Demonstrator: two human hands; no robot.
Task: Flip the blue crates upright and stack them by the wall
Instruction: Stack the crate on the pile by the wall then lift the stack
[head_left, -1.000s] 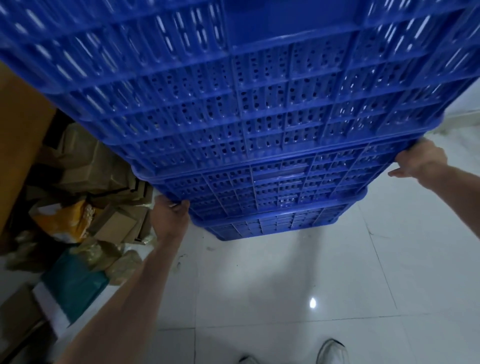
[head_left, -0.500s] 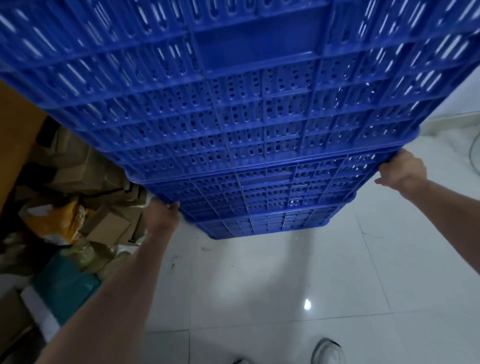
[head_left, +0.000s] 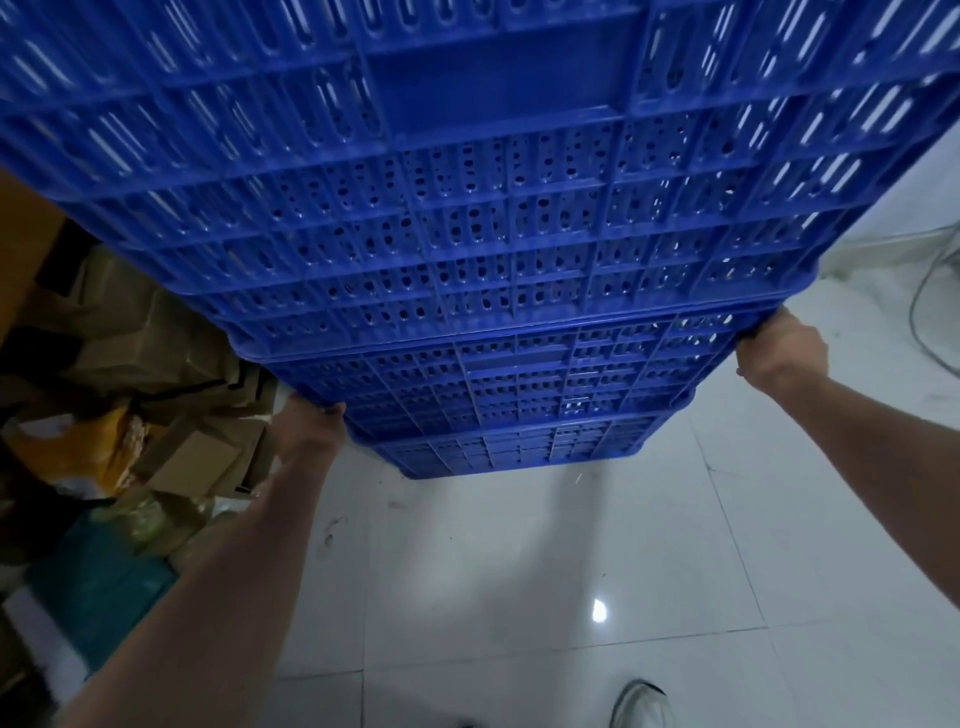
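Glossy white floor tiles (head_left: 519, 561) with thin grout lines mirror a ceiling light, and a pale wall (head_left: 914, 208) closes the far right, a thin cable (head_left: 930, 312) trailing beside it. At left lies a heap of brown cardboard boxes (head_left: 171, 415) and crumpled bags. A tall stack of blue crates (head_left: 493, 249), rigid plastic with perforated lattice walls and ribbed rims, rises from the floor and fills the upper view. The left hand (head_left: 311, 421) is curled round a low crate's left rim; the right hand (head_left: 779, 348) is clenched on a rim at the stack's right edge. A white shoe (head_left: 641, 704) shows near.
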